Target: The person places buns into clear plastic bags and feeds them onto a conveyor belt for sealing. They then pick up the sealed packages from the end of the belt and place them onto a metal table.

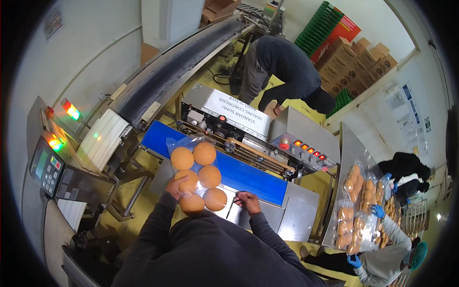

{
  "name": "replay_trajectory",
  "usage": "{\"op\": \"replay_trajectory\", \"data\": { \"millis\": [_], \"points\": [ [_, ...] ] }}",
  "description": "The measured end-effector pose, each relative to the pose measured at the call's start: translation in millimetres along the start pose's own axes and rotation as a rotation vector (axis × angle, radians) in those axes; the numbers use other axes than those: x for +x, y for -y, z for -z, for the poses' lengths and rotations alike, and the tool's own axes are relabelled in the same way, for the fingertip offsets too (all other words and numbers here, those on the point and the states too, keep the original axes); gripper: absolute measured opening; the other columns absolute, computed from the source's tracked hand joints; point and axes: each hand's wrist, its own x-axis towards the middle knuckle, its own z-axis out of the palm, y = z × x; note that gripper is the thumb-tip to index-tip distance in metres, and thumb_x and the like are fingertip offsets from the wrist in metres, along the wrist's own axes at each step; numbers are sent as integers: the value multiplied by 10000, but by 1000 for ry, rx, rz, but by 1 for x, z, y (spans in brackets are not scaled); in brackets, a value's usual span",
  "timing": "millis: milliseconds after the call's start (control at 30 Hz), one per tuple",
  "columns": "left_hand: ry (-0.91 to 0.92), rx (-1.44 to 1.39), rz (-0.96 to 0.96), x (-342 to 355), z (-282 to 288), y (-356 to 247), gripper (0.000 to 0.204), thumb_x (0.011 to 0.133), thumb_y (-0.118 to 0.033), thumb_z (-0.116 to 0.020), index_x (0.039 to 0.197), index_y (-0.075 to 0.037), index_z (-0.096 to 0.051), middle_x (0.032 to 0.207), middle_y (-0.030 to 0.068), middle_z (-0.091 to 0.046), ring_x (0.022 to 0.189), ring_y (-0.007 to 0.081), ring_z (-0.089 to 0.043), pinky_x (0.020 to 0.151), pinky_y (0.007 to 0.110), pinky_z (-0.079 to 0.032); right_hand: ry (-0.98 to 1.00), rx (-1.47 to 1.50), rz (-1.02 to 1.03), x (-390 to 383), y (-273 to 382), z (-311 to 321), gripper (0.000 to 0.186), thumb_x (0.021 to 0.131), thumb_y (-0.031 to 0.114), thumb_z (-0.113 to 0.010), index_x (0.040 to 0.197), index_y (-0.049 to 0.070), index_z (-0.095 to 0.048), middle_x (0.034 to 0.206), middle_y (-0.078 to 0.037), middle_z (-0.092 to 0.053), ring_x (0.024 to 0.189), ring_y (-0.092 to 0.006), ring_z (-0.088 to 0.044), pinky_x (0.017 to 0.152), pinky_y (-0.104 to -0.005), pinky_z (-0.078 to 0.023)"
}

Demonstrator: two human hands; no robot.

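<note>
A clear plastic bag of round golden-brown buns (209, 176) lies in front of me, across the near edge of the blue conveyor belt (248, 174) and the metal surface (299, 217) beside it. The buns sit in two columns. My left hand (177, 187) grips the left side of the bag, its fingers over a bun. To the right of the bag, my right hand (248, 202) hovers over the metal surface with its fingers loosely bent and apart. I see nothing in it. Behind the belt stands a band sealing machine (239, 117) with rollers and lit buttons.
A dark conveyor (177, 71) runs to the back left. At left stands a control panel (46, 167) with lit signal lamps. A person (287, 67) bends behind the sealer. On the right, a metal table (351, 143) bears several bagged buns, where a blue-gloved person (387, 258) works.
</note>
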Motion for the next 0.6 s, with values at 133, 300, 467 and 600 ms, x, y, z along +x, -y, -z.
{"op": "replay_trajectory", "data": {
  "millis": [133,300,467,600],
  "points": [
    [-74,-68,-142,-21,41,18,395,781,-108,-686,1140,-9,-556,954,101,-644,831,229,-658,644,368,-572,169,-18,21,26,18,-53,189,898,146,-597,999,-6,-647,850,-69,-668,711,-130,-628,650,-245,-497],
    [-487,-177,-288,-125,86,-3,411,771,-126,-701,1140,-28,-549,976,91,-633,761,206,-642,618,342,-558,263,-178,140,31,24,-81,225,894,111,-578,1058,-38,-616,888,-112,-670,765,-167,-636,727,-281,-517],
    [-1092,-278,-433,-238,155,-11,431,746,-129,-735,1127,-38,-556,981,85,-629,760,200,-635,640,340,-548,176,-121,113,17,18,-77,146,893,77,-562,1005,3,-620,815,-82,-661,680,-143,-617,641,-258,-500],
    [-1517,-263,-922,-286,251,-7,482,705,-127,-775,1124,-22,-561,991,96,-634,774,191,-615,668,327,-535,80,-109,104,20,21,-63,147,875,43,-562,1012,-7,-579,836,-95,-639,735,-165,-613,664,-273,-512]
  ]
}}
